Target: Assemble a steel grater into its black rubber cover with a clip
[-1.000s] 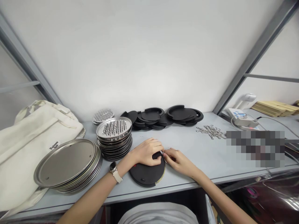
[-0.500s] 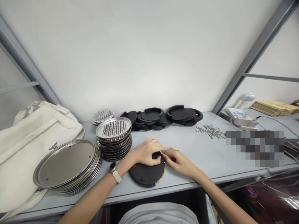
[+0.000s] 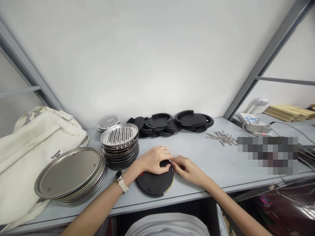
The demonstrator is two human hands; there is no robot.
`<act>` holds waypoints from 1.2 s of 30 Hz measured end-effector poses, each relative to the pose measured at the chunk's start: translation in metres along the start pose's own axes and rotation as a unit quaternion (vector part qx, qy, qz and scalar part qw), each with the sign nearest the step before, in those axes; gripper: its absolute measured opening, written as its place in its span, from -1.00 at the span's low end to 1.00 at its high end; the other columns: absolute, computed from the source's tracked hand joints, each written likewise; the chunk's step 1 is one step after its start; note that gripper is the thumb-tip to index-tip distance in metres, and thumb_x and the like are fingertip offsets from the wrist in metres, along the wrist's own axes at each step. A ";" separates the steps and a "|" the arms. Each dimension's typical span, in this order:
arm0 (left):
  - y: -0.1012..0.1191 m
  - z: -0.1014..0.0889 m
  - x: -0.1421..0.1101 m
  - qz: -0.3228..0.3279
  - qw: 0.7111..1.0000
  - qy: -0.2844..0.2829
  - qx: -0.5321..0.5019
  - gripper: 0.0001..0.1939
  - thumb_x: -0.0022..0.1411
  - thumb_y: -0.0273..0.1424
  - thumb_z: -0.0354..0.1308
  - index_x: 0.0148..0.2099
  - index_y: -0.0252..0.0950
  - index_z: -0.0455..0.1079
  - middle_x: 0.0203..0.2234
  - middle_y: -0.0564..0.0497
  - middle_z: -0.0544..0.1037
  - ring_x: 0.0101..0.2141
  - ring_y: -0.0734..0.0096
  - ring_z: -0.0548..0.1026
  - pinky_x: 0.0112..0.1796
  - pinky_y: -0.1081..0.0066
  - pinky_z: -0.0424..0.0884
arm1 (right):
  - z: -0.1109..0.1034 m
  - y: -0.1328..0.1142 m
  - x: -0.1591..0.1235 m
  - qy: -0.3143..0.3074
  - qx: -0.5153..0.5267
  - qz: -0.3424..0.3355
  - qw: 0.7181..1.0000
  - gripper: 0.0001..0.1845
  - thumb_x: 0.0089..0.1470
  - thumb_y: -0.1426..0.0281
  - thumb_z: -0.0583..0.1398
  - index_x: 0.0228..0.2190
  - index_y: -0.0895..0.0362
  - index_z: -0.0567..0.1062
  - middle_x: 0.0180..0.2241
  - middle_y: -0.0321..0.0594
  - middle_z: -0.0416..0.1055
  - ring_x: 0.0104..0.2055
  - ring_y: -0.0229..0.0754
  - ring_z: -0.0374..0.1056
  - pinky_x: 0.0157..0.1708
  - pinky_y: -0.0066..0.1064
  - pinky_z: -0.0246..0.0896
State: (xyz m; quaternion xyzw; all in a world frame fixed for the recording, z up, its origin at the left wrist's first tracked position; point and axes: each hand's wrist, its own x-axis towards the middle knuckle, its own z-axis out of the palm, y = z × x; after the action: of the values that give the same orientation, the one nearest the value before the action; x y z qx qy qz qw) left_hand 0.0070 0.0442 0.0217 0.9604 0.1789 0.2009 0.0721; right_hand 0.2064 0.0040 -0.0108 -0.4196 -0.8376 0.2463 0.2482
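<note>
A round black disc (image 3: 154,183) lies flat near the front edge of the grey table (image 3: 216,160). My left hand (image 3: 154,159), with a watch on its wrist, presses down on the disc's far edge with curled fingers. My right hand (image 3: 186,169) pinches a small thin metal piece (image 3: 170,162) against the disc's upper right rim. The fingertips of both hands nearly touch there.
A stack of perforated metal discs (image 3: 119,144) and a stack of plain metal plates (image 3: 70,175) sit to the left, beside a white cloth bag (image 3: 29,147). Black rings and discs (image 3: 172,123) lie at the back. Loose metal clips (image 3: 221,137) lie to the right.
</note>
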 end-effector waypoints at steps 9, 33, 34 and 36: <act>-0.001 0.002 -0.001 0.000 1.000 0.009 -0.016 -0.94 0.18 -0.44 0.06 -0.28 -0.30 0.34 -0.38 -0.01 0.47 -0.29 0.33 0.34 -0.18 0.36 0.24 | 0.000 0.001 0.001 0.001 0.004 -0.005 1.000 -0.68 0.25 0.36 -0.05 -0.54 0.12 0.22 -0.56 -0.32 0.23 -0.49 -0.26 0.15 -0.42 -0.43 0.04; -0.001 0.001 -0.001 -0.006 1.000 0.009 -0.021 -0.88 0.16 -0.44 0.06 -0.22 -0.31 0.33 -0.36 -0.04 0.45 -0.27 0.31 0.37 -0.17 0.34 0.27 | -0.001 -0.003 0.000 0.002 0.016 0.001 1.000 -0.66 0.20 0.37 0.00 -0.61 0.11 0.13 -0.62 -0.38 0.10 -0.52 -0.28 0.07 -0.48 -0.44 0.00; -0.001 0.001 -0.001 -0.006 1.000 0.009 -0.023 -0.88 0.15 -0.44 0.05 -0.22 -0.31 0.33 -0.36 -0.04 0.45 -0.26 0.32 0.37 -0.16 0.34 0.28 | -0.002 -0.003 0.000 0.001 0.020 0.001 1.000 -0.67 0.19 0.38 0.00 -0.61 0.11 0.13 -0.62 -0.39 0.09 -0.52 -0.28 0.06 -0.49 -0.45 0.00; -0.001 0.001 -0.001 -0.007 1.000 0.009 -0.028 -0.87 0.15 -0.44 0.06 -0.21 -0.31 0.33 -0.35 -0.03 0.46 -0.25 0.32 0.38 -0.16 0.35 0.28 | -0.002 -0.003 0.000 0.001 0.027 0.004 1.000 -0.67 0.18 0.38 0.01 -0.60 0.11 0.13 -0.61 -0.39 0.09 -0.54 -0.30 0.04 -0.51 -0.45 -0.01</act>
State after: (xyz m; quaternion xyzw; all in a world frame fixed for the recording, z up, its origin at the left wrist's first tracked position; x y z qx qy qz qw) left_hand 0.0063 0.0443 0.0199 0.9550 0.1804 0.2136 0.0988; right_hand 0.2056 0.0024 -0.0073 -0.4163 -0.8288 0.2694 0.2592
